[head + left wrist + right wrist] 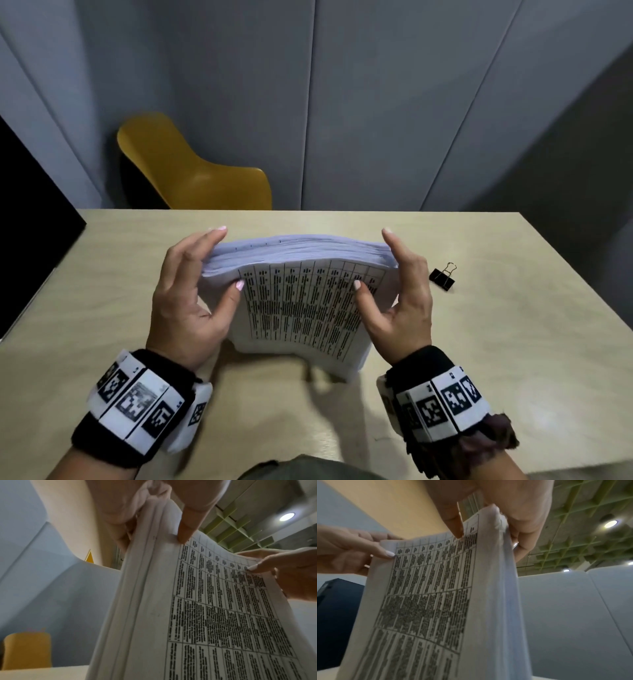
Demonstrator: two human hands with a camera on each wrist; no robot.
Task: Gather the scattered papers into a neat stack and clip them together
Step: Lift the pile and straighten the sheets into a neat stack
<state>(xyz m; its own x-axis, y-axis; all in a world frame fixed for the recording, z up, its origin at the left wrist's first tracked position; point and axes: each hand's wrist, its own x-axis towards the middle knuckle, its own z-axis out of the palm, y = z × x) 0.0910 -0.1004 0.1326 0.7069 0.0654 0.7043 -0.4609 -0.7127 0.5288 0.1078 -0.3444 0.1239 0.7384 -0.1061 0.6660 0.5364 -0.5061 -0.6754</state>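
A thick stack of white papers (301, 301) stands on edge on the beige table (513, 342), its top leaning away from me and a printed grid page facing me. My left hand (224, 258) grips the stack's left side, thumb on the front page and fingers behind. On the stack's right side, my right hand (375, 258) holds it the same way. The left wrist view shows the stack (214, 615) pinched in the left hand (154, 534). In the right wrist view the stack (428, 595) sits in the right hand (488, 538). A black binder clip (443, 277) lies on the table right of the stack.
A yellow chair (191, 168) stands behind the table's far edge, in front of grey partition panels. A black object (27, 222) borders the table on the left. Bare tabletop surrounds the stack.
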